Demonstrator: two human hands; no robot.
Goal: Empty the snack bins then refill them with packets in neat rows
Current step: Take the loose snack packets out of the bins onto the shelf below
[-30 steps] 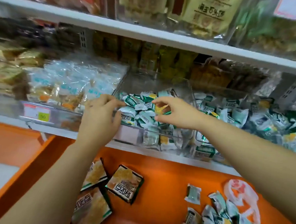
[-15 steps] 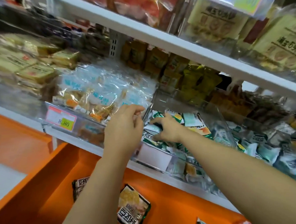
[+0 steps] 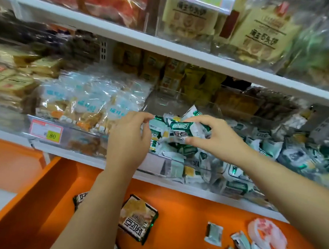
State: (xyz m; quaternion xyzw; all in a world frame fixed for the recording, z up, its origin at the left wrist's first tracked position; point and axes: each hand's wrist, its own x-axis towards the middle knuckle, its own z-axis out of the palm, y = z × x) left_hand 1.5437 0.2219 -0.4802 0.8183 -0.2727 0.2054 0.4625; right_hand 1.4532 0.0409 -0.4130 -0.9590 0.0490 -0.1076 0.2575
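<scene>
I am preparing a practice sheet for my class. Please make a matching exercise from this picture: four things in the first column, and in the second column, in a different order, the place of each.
Things
1. green and white packet
2. brown square packet
3. price label
4. beige bags

Places
A. on the top shelf
B. pinched in the right hand above the clear bin
C. flat on the orange surface below
D. on the front of the left bin

Pairs: 1-B, 2-C, 3-D, 4-A
</scene>
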